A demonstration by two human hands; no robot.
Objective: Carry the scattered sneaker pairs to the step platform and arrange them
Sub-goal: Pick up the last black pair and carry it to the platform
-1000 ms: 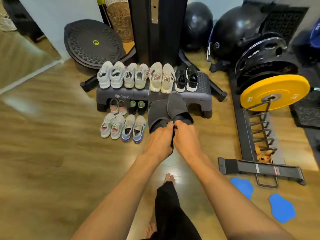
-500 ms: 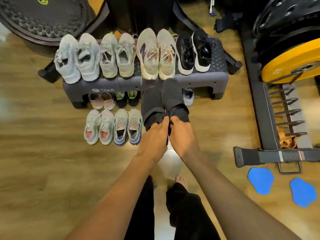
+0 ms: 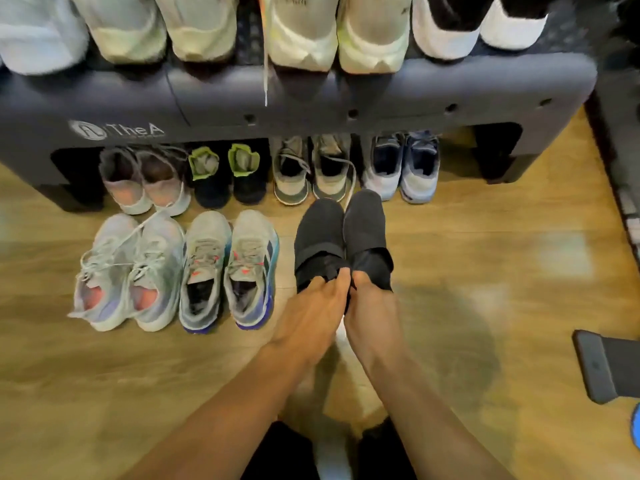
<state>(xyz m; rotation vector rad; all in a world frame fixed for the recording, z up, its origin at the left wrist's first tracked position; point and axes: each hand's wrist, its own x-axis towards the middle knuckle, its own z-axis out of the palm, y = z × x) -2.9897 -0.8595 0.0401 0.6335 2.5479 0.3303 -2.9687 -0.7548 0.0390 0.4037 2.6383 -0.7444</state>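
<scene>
My left hand point(image 3: 311, 313) grips the heel of the left black sneaker point(image 3: 320, 237). My right hand point(image 3: 369, 313) grips the heel of the right black sneaker point(image 3: 367, 226). The two shoes are side by side, toes pointing at the grey step platform point(image 3: 398, 98), low over the wooden floor in front of it. Several pale sneakers line the platform's top. Under it stand several more pairs, among them a grey pair point(image 3: 311, 174) and a blue-white pair point(image 3: 401, 168) just beyond the black toes.
On the floor to the left of the black shoes stand a grey-and-blue pair point(image 3: 228, 271) and a pale grey pair with pink insoles point(image 3: 128, 271). A dark rack foot point(image 3: 606, 365) lies at the right edge. Bare wooden floor point(image 3: 485, 265) stretches to the right.
I have leaned in and down towards the platform, so everything looks much larger. The black pair has dropped from in front of the platform's face to near the floor, beside the grey-and-blue pair.
</scene>
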